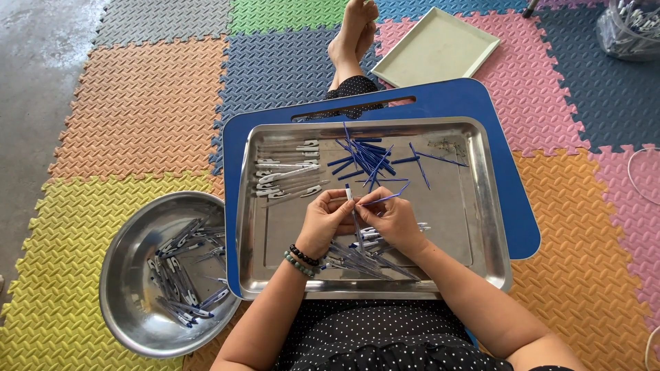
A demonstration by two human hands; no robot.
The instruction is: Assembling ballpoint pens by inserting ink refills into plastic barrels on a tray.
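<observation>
A thin clear plastic pen barrel with a white tip (351, 206) stands nearly upright above the middle of the shallow steel tray (496, 227), pinched by the left hand (324, 223). The right hand (389, 218) nips a slim blue refill (383, 198) beside it. Both grips are fingertip-tight, so a slip could drop either piece among the loose blue refills (368, 158) at the tray's far side. The round steel bowl (120, 275) of finished pens sits left of the tray.

Floor: interlocking foam mats, daylight

Puzzle-edge foam tiles (137, 103) in orange, yellow, grey, green, navy and pink cover most of the floor; bare grey concrete (34, 62) shows at the left edge. Even, bright light, soft shadows. No walls or windows in view.
</observation>
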